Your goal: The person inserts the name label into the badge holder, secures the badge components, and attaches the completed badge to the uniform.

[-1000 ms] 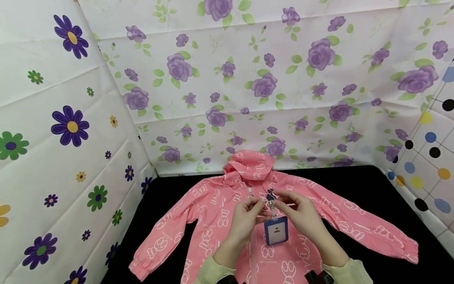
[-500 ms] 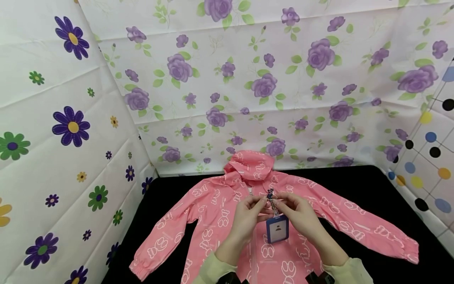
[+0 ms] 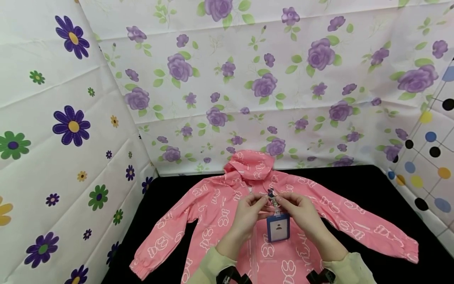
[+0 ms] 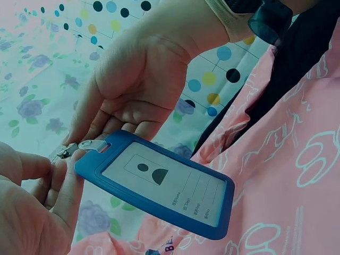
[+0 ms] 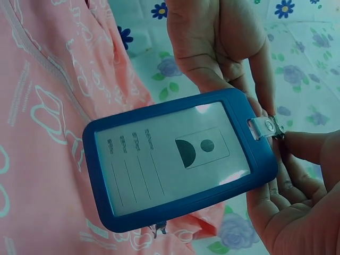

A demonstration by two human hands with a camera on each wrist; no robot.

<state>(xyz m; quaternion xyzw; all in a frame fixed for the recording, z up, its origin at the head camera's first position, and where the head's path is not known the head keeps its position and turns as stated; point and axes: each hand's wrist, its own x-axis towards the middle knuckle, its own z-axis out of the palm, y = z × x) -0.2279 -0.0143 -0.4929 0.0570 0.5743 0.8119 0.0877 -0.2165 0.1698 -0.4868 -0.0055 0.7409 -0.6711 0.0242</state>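
A blue-framed badge holder (image 3: 278, 228) with a white card hangs from a clear strap (image 5: 261, 127) and a small metal clip (image 4: 65, 152). From the left, my left hand (image 3: 247, 215) pinches at the clip with thumb and fingers. My right hand (image 3: 301, 215) pinches the same clip from the other side, thumb in front and fingers curled behind. Under both hands lies a pink hooded jacket (image 3: 221, 236) with white outline prints, spread front up. A small dark-blue patch with letters (image 4: 162, 248) shows on its chest. The fingertips partly cover the clip.
The jacket lies on a black-covered table (image 3: 170, 187), sleeves spread left and right. Behind stands a white cloth wall with purple roses (image 3: 227, 90); side walls carry daisies (image 3: 72, 126) and coloured dots (image 3: 430, 137). Black devices (image 3: 320, 277) sit on both wrists.
The badge holder has swung slightly right and now hangs straighter. Both hands stay at the clip, with small shifts of the fingers. The jacket has not moved.
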